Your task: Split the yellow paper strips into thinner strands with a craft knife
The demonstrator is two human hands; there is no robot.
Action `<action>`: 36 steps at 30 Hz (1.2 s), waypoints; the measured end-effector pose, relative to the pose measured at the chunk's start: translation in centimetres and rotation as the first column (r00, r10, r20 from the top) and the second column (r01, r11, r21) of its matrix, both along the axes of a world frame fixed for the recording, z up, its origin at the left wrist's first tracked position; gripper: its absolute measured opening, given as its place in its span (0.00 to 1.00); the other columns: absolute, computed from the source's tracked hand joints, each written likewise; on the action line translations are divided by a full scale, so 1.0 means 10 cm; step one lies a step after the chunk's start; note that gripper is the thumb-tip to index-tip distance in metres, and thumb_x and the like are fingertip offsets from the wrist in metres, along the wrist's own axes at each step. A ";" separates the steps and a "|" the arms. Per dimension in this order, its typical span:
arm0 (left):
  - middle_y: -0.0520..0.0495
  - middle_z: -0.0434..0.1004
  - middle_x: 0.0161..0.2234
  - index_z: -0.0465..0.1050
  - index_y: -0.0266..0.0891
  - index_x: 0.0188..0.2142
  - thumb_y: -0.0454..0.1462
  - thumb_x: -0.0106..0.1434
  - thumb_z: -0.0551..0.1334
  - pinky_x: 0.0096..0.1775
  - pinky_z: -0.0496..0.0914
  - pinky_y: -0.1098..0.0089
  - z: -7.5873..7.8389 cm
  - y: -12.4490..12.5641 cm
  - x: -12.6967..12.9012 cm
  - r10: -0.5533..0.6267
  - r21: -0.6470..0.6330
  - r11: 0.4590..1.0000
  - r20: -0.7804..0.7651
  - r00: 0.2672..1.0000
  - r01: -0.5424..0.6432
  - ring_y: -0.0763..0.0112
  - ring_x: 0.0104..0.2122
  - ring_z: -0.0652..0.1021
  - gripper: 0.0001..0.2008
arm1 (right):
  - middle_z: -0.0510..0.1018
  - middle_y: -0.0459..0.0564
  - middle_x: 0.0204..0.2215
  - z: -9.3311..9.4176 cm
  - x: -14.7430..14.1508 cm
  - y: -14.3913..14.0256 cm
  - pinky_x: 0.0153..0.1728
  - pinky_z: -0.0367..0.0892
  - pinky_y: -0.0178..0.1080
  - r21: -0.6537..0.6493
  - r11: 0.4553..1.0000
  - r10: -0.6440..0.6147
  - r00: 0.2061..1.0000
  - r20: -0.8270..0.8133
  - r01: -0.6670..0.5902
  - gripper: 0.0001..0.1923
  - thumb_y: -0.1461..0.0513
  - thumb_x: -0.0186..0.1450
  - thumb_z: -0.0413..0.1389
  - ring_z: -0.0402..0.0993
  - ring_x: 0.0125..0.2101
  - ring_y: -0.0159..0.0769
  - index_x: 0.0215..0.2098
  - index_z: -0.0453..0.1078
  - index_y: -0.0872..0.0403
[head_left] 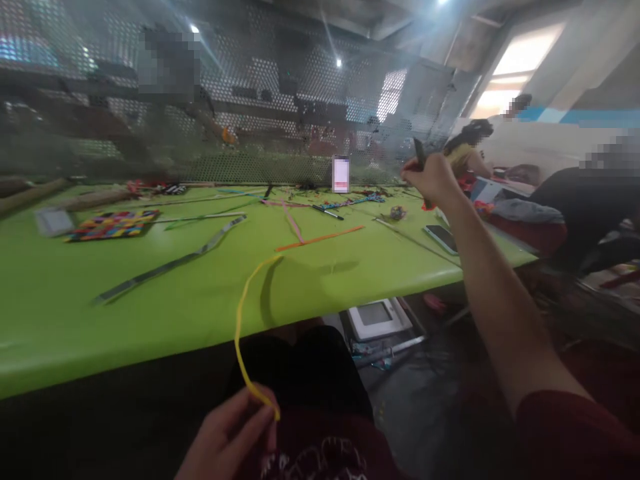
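Yellow strip and dark tool in hand

Left hand (pixel 233 437) pinching yellow strip (pixel 243 320) below desk (pixel 75 293) front edge; right hand (pixel 433 179) gripping dark tool (pixel 419 155) above right edge.

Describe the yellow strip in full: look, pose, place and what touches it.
The yellow strip is thin, narrow and flexible, plastic-like by its look. Its near end is pinched in the left hand below the table edge. From there it curves up over the edge of the green table, where its far end arches to the surface near an orange strip.
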State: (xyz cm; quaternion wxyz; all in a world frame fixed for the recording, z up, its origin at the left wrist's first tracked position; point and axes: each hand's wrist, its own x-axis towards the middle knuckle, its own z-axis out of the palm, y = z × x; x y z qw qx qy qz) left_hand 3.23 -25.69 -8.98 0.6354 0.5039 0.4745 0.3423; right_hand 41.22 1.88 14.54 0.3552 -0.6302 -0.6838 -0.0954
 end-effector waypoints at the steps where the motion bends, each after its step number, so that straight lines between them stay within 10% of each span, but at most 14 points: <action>1: 0.53 0.71 0.23 0.70 0.39 0.30 0.50 0.66 0.61 0.26 0.66 0.73 0.10 0.02 0.00 0.106 0.037 0.994 0.013 0.994 -0.106 0.74 0.21 0.70 0.17 | 0.80 0.53 0.30 -0.04 -0.19 -0.19 0.35 0.63 0.32 0.031 0.997 0.072 0.997 -0.030 -0.071 0.13 0.61 0.60 0.59 0.75 0.32 0.31 0.34 0.77 0.66; 7: 0.54 0.71 0.27 0.67 0.39 0.34 0.43 0.70 0.57 0.26 0.65 0.73 0.50 0.20 0.09 0.093 0.186 0.971 0.275 0.957 -0.148 0.77 0.21 0.71 0.11 | 0.72 0.47 0.24 -0.63 -1.33 -1.35 0.33 0.64 0.32 -0.066 0.624 0.757 0.624 -0.194 -0.778 0.18 0.59 0.70 0.50 0.69 0.28 0.27 0.23 0.66 0.57; 13: 0.52 0.69 0.23 0.66 0.38 0.30 0.40 0.73 0.51 0.31 0.64 0.71 0.45 0.13 0.12 0.028 0.218 0.973 0.235 0.971 -0.081 0.74 0.24 0.70 0.16 | 0.72 0.46 0.25 -1.15 -1.99 -1.61 0.25 0.55 0.31 -0.369 0.446 0.678 0.576 -0.455 -0.816 0.15 0.53 0.68 0.55 0.61 0.23 0.24 0.34 0.70 0.58; 23: 0.51 0.72 0.24 0.68 0.37 0.27 0.41 0.71 0.52 0.36 0.63 0.71 0.05 -0.18 0.23 -0.314 0.152 0.938 -0.018 0.949 0.313 0.73 0.27 0.70 0.17 | 0.75 0.46 0.23 -1.23 -2.24 -1.35 0.17 0.54 0.29 -0.247 0.440 0.308 0.404 -0.862 -0.863 0.10 0.59 0.60 0.61 0.57 0.16 0.21 0.36 0.72 0.59; 32: 0.52 0.71 0.24 0.69 0.38 0.28 0.42 0.70 0.52 0.38 0.64 0.69 -0.11 -0.18 0.24 -0.285 0.100 0.954 0.024 0.958 0.281 0.71 0.28 0.71 0.17 | 0.72 0.45 0.24 -1.09 -1.98 -1.40 0.17 0.57 0.27 -0.135 0.254 0.262 0.202 -0.944 -0.958 0.17 0.50 0.60 0.62 0.61 0.19 0.22 0.36 0.74 0.57; 36: 0.52 0.71 0.24 0.69 0.39 0.30 0.41 0.70 0.51 0.36 0.65 0.70 -0.24 -0.17 0.23 -0.161 0.124 0.977 -0.114 0.980 0.175 0.69 0.28 0.72 0.15 | 0.74 0.48 0.29 -1.05 -1.85 -1.37 0.20 0.61 0.27 -0.144 0.299 0.345 0.248 -0.905 -0.943 0.20 0.47 0.64 0.58 0.66 0.23 0.23 0.36 0.75 0.57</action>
